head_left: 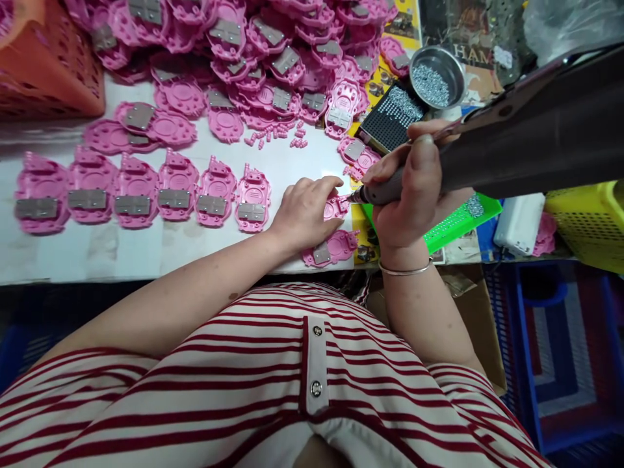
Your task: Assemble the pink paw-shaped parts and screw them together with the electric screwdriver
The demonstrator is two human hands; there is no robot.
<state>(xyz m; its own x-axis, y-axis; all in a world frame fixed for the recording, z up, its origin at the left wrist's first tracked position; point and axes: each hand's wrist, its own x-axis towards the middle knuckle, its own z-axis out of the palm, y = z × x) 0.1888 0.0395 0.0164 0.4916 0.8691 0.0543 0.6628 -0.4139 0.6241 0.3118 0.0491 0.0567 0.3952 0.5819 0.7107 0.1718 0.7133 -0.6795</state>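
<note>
My left hand (308,209) grips a pink plastic part (334,208) on the white table, its fingers curled round it and hiding much of it. My right hand (412,182) is wrapped round a dark power screwdriver (517,136), whose tip points left and meets the part's right end. Just below my left hand lies another pink part (331,248) with a grey metal plate. To the left, several pink parts (253,198) stand in a row, each bearing a metal plate. Small pink pieces (280,132) are scattered above my left hand.
A big pile of pink parts (273,49) covers the back, beside an orange basket (49,65). Screws fill a metal bowl (437,77), near a black perforated tray (390,120). A green tray (458,224) lies under the screwdriver; a yellow basket (589,224) stands far right.
</note>
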